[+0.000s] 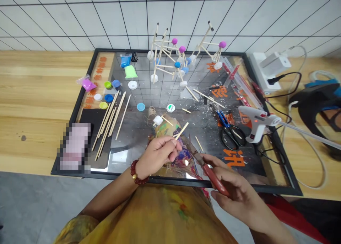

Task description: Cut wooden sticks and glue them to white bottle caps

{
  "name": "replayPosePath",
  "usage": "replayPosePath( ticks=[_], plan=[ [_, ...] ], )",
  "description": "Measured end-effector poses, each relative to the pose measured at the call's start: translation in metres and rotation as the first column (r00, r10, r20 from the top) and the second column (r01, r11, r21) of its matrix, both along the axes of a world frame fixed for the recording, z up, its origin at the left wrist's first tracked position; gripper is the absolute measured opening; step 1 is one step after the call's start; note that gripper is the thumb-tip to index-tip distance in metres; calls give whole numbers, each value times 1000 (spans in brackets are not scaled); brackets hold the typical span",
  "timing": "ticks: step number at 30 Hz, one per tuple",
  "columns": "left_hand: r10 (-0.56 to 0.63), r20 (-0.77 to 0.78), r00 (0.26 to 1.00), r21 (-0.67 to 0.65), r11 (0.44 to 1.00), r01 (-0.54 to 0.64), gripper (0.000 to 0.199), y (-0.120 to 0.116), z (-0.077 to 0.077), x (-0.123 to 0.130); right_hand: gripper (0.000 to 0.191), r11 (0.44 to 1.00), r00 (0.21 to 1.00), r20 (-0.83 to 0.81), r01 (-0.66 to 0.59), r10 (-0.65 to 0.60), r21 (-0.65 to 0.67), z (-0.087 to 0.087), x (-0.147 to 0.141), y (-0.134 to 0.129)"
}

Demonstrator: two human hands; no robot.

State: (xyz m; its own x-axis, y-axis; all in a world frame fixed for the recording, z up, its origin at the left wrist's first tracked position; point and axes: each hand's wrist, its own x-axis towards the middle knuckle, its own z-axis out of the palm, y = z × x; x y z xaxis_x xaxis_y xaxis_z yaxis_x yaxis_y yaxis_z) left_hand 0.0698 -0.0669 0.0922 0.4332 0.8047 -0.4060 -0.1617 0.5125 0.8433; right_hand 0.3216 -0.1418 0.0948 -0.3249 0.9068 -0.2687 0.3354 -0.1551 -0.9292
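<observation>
My left hand (161,149) is closed, its fingertips pinching a short wooden stick (182,130) that points up and to the right. A second bit of stick shows beside it. In my right hand (237,189) are red-handled pliers (215,179). Their metal jaws lie just right of the stick, apart from it; I cannot tell how far they are spread. Just beyond my left hand, a white cap (158,120) lies by a thin stick piece (167,121). Another short piece (199,143) rests on the glass to the right.
Stick models (162,68) with white caps and coloured balls stand at the back. Long sticks (110,125), clay packets (130,71) and a blurred-out phone (74,146) are leftward. Rightward lie scissors (230,130), a white glue gun (257,123) with cables, and a power strip (262,73).
</observation>
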Motion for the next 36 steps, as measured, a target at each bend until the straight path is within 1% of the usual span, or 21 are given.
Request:
replayPosePath(
  ticks=[4,8,10,14,19,25,27,28,30,32,34,36],
  plan=[
    [-24,-36,999,57,998,26,33,-2,3,1,9,992,991,113,-78,67,96,-1,2,0],
    [-23,-66,998,55,998,27,32,-1,4,0,5,980,988,111,-123,106,158,-3,2,3],
    [-27,-85,996,52,998,32,30,0,4,-1,6,974,987,108,-136,118,181,-3,2,5],
    [-48,-149,988,93,994,63,29,-3,4,-2,7,970,983,120,-161,141,180,0,1,7],
    [-58,-200,978,116,990,82,32,-5,5,-1,9,959,967,196,-202,163,198,4,-1,9],
    [-92,-295,951,165,976,146,39,-4,6,-4,11,934,939,268,-278,215,225,3,6,11],
    [-97,-308,946,170,973,155,39,-4,5,-4,9,941,937,287,-266,201,210,1,8,11],
    [-97,-308,946,171,973,156,39,-5,5,-4,15,948,939,294,-244,179,202,0,8,10],
    [-96,-305,947,179,971,156,39,-6,4,-4,32,966,949,291,-182,123,184,-3,7,10],
    [-99,-314,944,192,967,165,41,-8,3,-3,42,981,959,271,-124,80,152,-5,4,12],
    [-107,-326,939,189,966,176,42,-10,2,-1,44,989,960,270,-101,69,106,-6,0,14],
    [-109,-317,942,154,974,165,38,-13,0,1,42,990,948,307,-115,87,75,-6,-3,16]
  ],
)
